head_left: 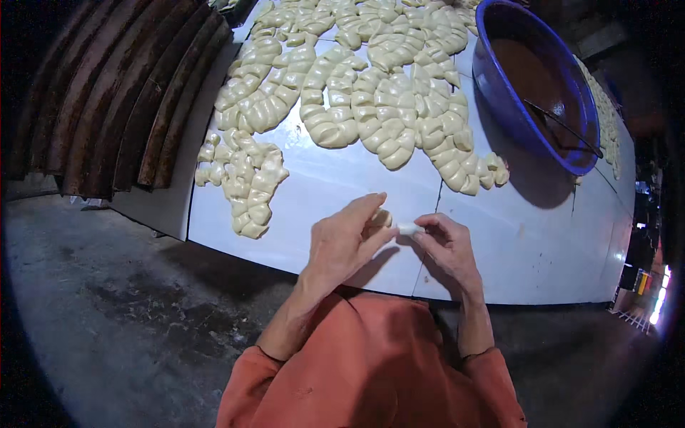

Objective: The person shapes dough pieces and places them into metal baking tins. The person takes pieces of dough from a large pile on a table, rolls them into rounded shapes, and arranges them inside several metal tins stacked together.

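Over the front part of the white tabletop, my left hand (pixel 342 239) curls around a piece of pale dough (pixel 380 218), partly hidden by the fingers. My right hand (pixel 453 250) faces it, thumb and fingers pinching a small whitish bit of dough (pixel 409 228). The two fingertips nearly meet there, and whether both bits are one piece I cannot tell. Ahead of my hands, many glossy pieces of shaped dough (pixel 389 107) lie packed in overlapping rows. A smaller cluster of dough pieces (pixel 251 178) sits to the left of my hands.
A large blue basin (pixel 492 78) of brown matter, with a thin rod-like handle (pixel 564 128) across its rim, stands at the right. Rusty curved metal sheets (pixel 121 93) stand left of the white table (pixel 528 242). More dough (pixel 606 114) lies beyond the basin.
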The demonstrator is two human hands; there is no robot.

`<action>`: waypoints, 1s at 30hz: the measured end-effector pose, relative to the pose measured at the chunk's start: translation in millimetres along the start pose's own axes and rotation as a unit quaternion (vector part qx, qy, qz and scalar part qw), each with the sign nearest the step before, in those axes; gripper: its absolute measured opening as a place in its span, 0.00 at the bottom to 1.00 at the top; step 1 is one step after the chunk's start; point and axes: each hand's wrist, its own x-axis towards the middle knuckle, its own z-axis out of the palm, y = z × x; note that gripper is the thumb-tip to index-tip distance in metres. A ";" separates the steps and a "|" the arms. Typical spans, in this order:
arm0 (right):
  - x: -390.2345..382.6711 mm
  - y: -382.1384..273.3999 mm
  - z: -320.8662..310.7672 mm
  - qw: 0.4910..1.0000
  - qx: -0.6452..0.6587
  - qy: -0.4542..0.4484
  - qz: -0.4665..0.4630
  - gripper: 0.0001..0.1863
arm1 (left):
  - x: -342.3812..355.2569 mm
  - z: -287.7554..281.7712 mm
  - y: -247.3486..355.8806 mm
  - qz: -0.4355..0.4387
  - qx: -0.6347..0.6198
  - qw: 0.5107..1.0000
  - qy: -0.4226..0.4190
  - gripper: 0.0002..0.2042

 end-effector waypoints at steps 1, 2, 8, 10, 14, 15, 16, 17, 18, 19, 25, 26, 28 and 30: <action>0.0 1.1 0.1 0.999 -0.006 -0.014 0.048 0.13 | 0.7 -0.8 -3.0 -0.001 0.000 1.000 -0.001 0.26; -0.2 1.4 1.0 0.999 -0.006 -0.013 0.050 0.13 | 3.7 -0.6 -7.3 0.079 0.122 0.989 -0.014 0.29; 7.4 -5.2 8.4 0.969 -0.213 -0.052 -0.116 0.18 | 24.1 7.8 -24.1 0.160 0.251 0.946 -0.125 0.18; 7.6 0.0 8.4 0.974 -0.198 -0.043 -0.101 0.16 | 28.3 6.4 -21.4 0.140 0.253 0.943 -0.166 0.17; -0.2 -10.8 8.3 0.985 -0.134 -0.103 -0.015 0.15 | 22.2 -1.6 -27.5 0.132 0.256 0.939 -0.187 0.14; -1.6 -9.6 10.6 0.985 -0.134 -0.108 -0.015 0.15 | 20.1 -1.8 -27.8 0.122 0.265 0.939 -0.185 0.14; -0.5 -9.8 14.4 0.975 -0.194 -0.097 -0.041 0.16 | 17.6 -1.1 -33.7 0.137 0.255 0.942 -0.170 0.20; 0.3 -10.0 18.0 0.961 -0.252 -0.086 -0.069 0.16 | 14.6 3.6 -36.8 0.126 0.261 0.943 -0.163 0.20; -1.7 -14.9 18.0 0.958 -0.267 -0.083 -0.064 0.17 | 11.8 9.3 -39.0 0.151 0.249 0.948 -0.127 0.24; -0.3 -16.4 17.2 0.958 -0.258 -0.095 -0.077 0.17 | 8.9 6.9 -37.8 0.175 0.241 0.950 -0.090 0.29; 16.4 -58.5 55.9 0.976 -0.206 0.030 -0.064 0.15 | -34.2 -55.7 -55.9 0.114 0.160 0.978 0.074 0.25; 21.8 -61.5 75.2 0.975 -0.196 0.020 -0.101 0.13 | -44.0 -70.0 -69.4 0.085 0.113 0.978 0.151 0.16; 44.8 -68.4 109.4 0.946 -0.249 -0.045 -0.201 0.14 | -62.1 -94.5 -87.3 0.000 0.182 0.942 0.283 0.11; 62.2 -72.8 153.3 0.936 -0.236 -0.057 -0.255 0.16 | -78.8 -110.3 -106.3 -0.045 0.184 0.932 0.309 0.10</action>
